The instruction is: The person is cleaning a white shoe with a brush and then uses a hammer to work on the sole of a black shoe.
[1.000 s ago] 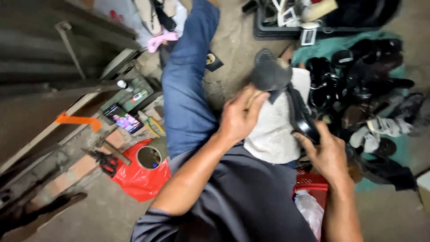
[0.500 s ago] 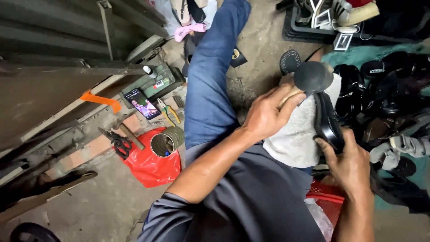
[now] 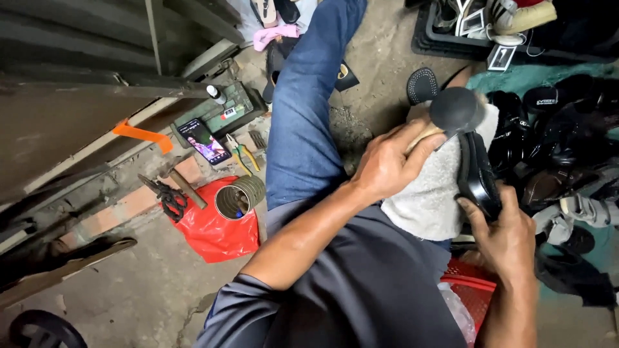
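Soft, even daylight fills the scene, with weak shadows and no harsh glare. The wide lens bends lines at the edges, and the left side lies darker. The right hand (image 3: 509,241) shows slight motion blur.

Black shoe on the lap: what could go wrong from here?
1. The left hand works a round brush on the black shoe, which the right hand steadies only at one end; it could slip off the white cloth.
2. The open tin can by the knee could get knocked over.
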